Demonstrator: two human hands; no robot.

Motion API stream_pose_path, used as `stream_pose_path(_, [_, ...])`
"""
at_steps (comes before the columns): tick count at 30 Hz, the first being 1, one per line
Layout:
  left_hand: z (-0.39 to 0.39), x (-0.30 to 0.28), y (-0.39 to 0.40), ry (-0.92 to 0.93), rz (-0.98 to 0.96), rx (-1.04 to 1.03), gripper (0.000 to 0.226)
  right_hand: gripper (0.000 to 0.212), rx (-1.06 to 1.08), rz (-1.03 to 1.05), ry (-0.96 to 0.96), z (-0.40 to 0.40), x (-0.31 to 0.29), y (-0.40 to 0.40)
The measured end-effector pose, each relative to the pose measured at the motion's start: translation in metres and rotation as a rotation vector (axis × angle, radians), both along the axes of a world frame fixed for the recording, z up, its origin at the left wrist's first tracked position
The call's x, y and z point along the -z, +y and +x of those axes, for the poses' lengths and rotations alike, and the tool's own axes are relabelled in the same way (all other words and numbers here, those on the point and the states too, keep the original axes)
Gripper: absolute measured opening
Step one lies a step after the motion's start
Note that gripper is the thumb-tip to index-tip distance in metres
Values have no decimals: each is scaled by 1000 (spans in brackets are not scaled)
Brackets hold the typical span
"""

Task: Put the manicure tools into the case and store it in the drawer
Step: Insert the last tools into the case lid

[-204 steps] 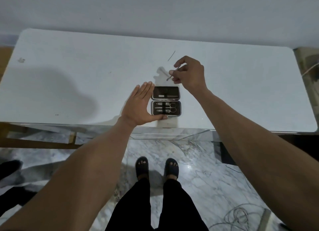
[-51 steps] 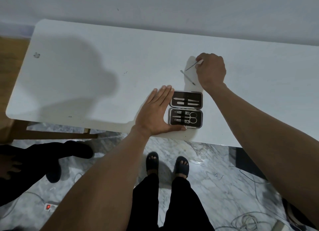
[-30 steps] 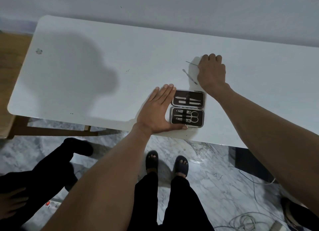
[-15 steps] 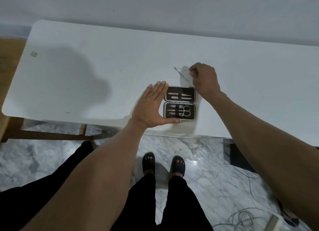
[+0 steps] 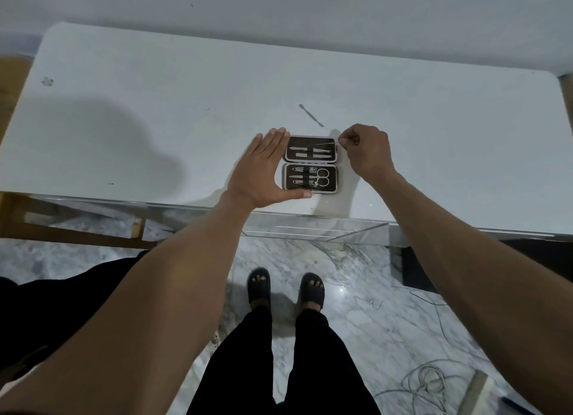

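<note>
Head view shows the small black rectangular manicure case (image 5: 310, 165) lying open near the front edge of the white flat surface (image 5: 155, 89). Both halves are visible: the far half holds some slim metal tools, the near half holds the scissors and clippers under a band.

The left hand (image 5: 259, 170) lies flat beside the case, its fingers (image 5: 273, 138) stretched wide along the left edge and the thumb along the front edge, so it holds nothing but only blocks the case. The right hand (image 5: 366, 151) is closed in a pinch on a very thin silver metal tool (image 5: 325, 142), whose free end reaches over the far half of the case. One more slim grey metal tool (image 5: 311, 115) lies alone on the surface, a little beyond the case.

I judge the step is to slide the thin tool into its place in the far half. The tool is thin and held only at one end, so it could turn or slip from the pinch. If it is pushed against the tools already there, it may lift them out. The case is close to the front edge; a strong push toward the person could move it off, if the thumb gives way. The lone tool could also be forgotten. No drawer is visible.
</note>
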State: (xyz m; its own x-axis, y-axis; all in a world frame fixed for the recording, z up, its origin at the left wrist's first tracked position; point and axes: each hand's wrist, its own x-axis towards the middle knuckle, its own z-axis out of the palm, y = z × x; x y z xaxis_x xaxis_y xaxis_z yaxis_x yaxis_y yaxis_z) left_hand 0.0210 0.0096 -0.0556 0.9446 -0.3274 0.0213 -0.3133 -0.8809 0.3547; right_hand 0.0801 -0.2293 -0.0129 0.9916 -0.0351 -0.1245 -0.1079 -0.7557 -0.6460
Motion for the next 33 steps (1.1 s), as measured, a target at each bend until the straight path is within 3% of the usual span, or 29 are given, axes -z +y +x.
stream_pose_path(14, [2,3,2,-13,-16,-2,137,13,-25,-79,47,-3,-7,16])
stream_pose_path(25, [3,5,2,-10,-22,-6,138,19,-197,-346,-35,-3,-11,23])
stream_pose_path(33, [2,6,2,-30,-33,-1,135,23,-237,-327,-16,-2,-12,36])
